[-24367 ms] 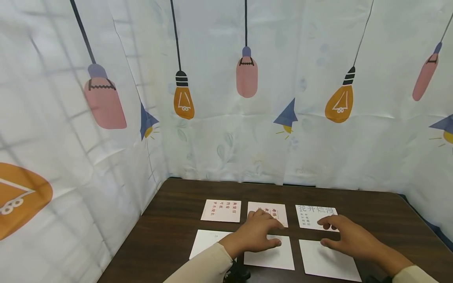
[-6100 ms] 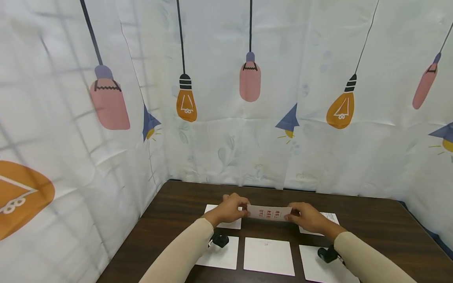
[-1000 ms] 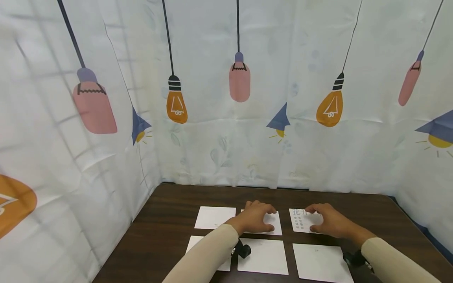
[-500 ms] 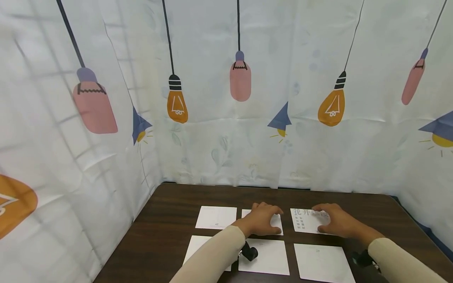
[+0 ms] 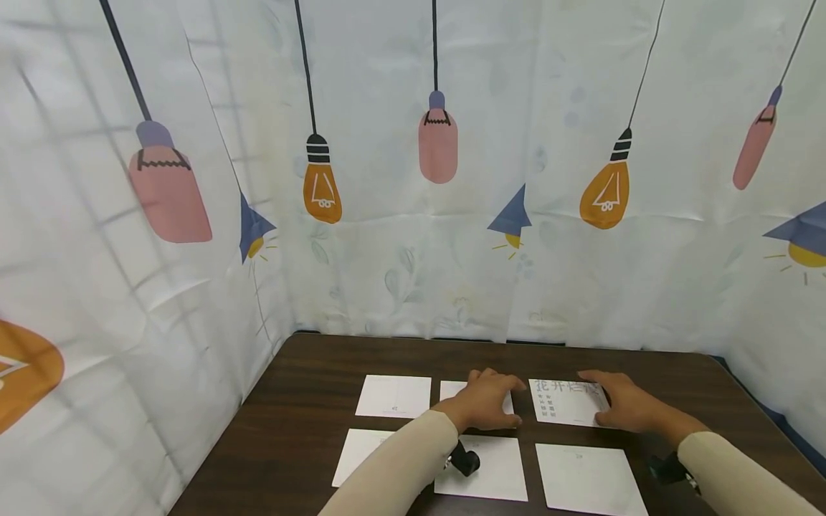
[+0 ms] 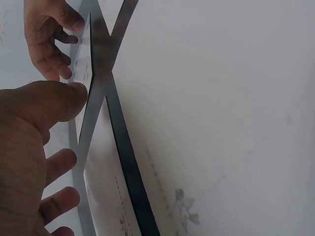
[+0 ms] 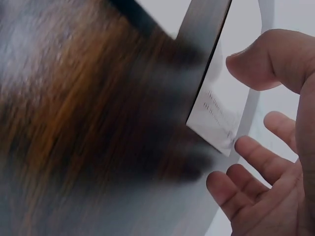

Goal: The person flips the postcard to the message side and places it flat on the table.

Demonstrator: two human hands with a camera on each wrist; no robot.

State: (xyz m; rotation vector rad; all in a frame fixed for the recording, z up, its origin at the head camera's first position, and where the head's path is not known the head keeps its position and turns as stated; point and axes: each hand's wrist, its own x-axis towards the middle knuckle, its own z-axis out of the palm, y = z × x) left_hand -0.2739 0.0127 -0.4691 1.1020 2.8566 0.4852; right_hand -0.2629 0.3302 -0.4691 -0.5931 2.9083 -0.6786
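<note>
My left hand (image 5: 485,403) hovers over the right part of the back middle card (image 5: 452,388), covering much of its white face. Its thumb and fingers are spread with nothing between them. At the right edge of the back right card (image 5: 561,407), which shows grey printed characters, is my right hand (image 5: 629,407). In the right wrist view the fingers (image 7: 253,155) of that hand are loosely bent and grip nothing; whether any touches the card I cannot tell. The back left card (image 5: 393,396) lies with a nearly blank white side up.
In front lie the left card (image 5: 360,453), partly hidden by the left sleeve, the middle card (image 5: 497,473) and the right card (image 5: 590,476). All rest on a dark wooden table (image 5: 310,423). A patterned white curtain (image 5: 400,272) hangs behind and at the left.
Long before, the back left and middle cards showed red characters; now white sides face up. Both hands held the middle card raised 6.1 seconds ago. Lately both hands have shifted slightly right.
</note>
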